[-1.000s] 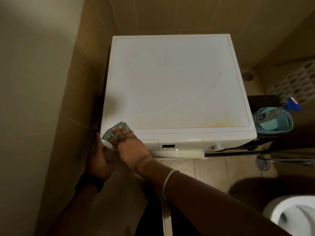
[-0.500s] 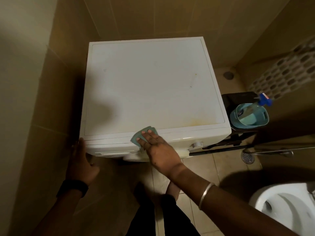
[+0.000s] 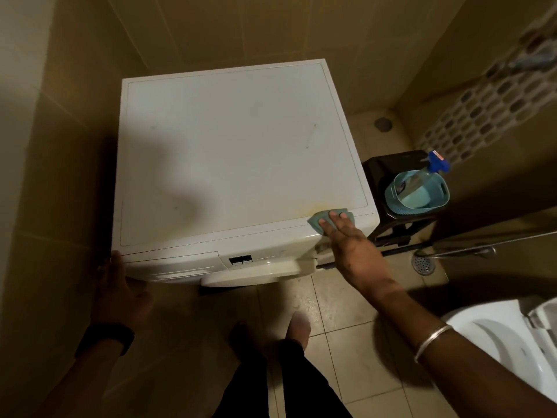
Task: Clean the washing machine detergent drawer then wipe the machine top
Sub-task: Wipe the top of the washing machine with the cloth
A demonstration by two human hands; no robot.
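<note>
The white washing machine (image 3: 235,152) fills the middle of the head view, its flat top showing faint yellowish marks near the front right. My right hand (image 3: 349,242) presses a teal cloth (image 3: 316,220) flat on the front right corner of the top, fingers straight. My left hand (image 3: 120,285) rests against the front left corner of the machine, beside the shut detergent drawer (image 3: 174,267), holding nothing.
A tiled wall stands close on the left. Right of the machine a dark stool (image 3: 388,167) carries a teal basket (image 3: 434,206) with a blue-capped spray bottle (image 3: 428,170). A floor drain (image 3: 423,264) and a white toilet (image 3: 494,336) lie at the right.
My right hand slid the cloth along the front edge of the top from the left corner to the right corner. My left hand stayed at the front left corner.
</note>
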